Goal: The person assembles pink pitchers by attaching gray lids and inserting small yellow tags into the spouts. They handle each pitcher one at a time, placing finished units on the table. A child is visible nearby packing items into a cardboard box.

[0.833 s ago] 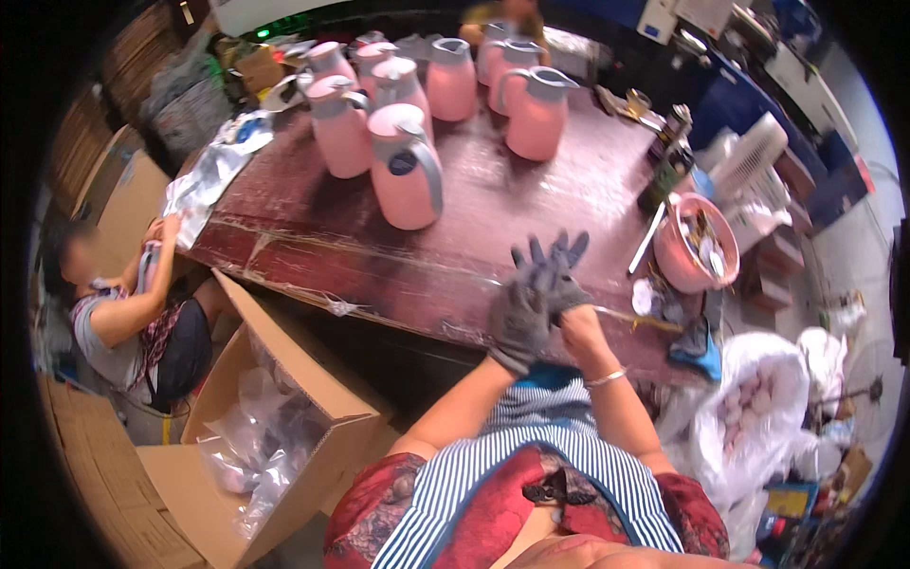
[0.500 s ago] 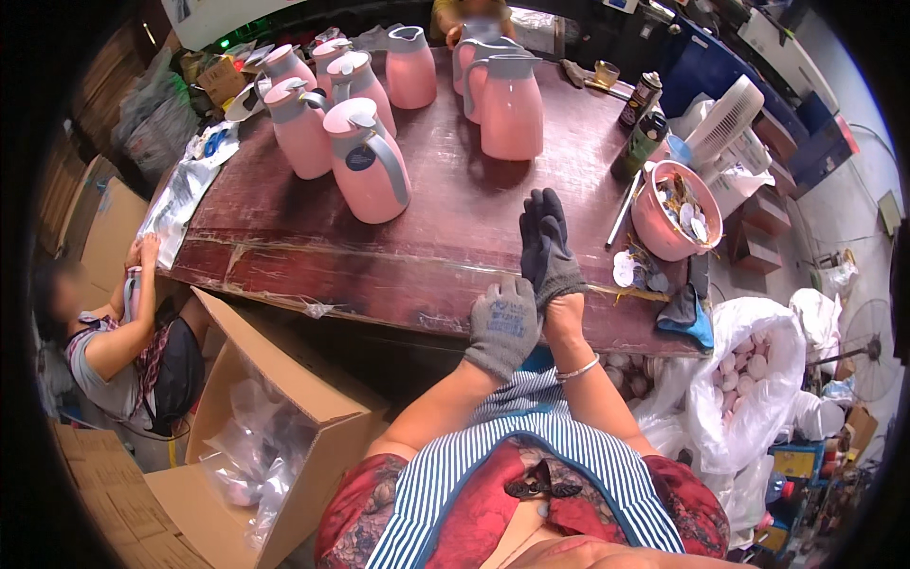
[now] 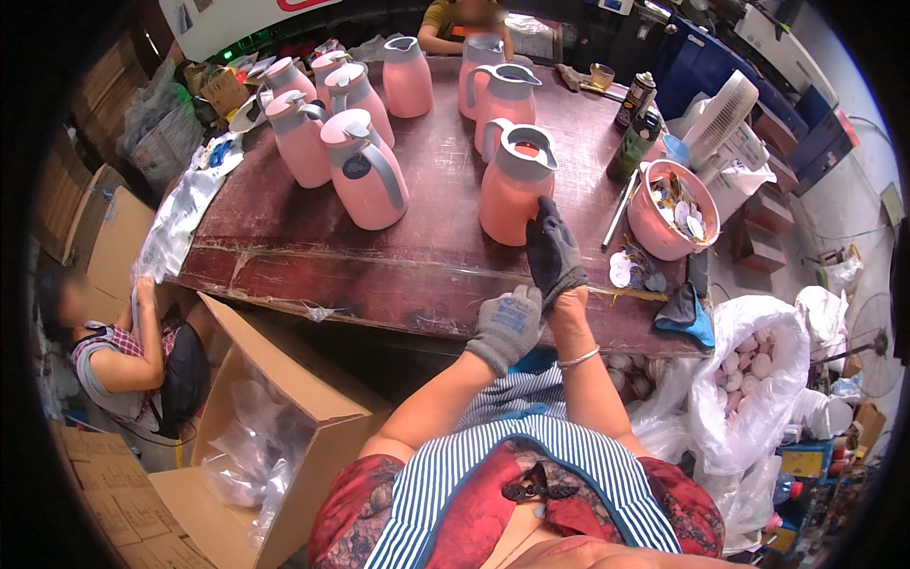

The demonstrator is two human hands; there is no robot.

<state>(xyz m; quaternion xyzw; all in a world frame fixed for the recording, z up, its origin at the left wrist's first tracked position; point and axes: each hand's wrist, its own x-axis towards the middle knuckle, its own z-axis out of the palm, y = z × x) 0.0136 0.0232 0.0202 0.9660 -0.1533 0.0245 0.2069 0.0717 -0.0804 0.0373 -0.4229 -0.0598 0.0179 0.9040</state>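
Both my hands wear grey work gloves with dark palms. My right hand (image 3: 553,251) points up and away with its fingers stretched out. My left hand (image 3: 508,327) is closed at the edge of the right glove, by the wrist. Just beyond the right fingertips stands a pink pitcher (image 3: 512,204) with a grey rim and an open top; whether the fingers touch it I cannot tell. Two more lidless pink pitchers stand in line behind it, the nearer one (image 3: 500,112) and the farther one (image 3: 471,85). At left stands a lidded pink pitcher (image 3: 379,194) with a dark round label.
Several pink pitchers fill the table's far left. At right are a pink bucket (image 3: 654,228) of scraps, two spray cans and a blue-grey cloth (image 3: 687,321). An open cardboard box (image 3: 313,379) is at lower left. One person sits at left, another across the table.
The nearest open pitcher has come toward me, and the open pitchers now stand spread in a line. The far person's hand has drawn back. My hands stay together, the right slightly turned.
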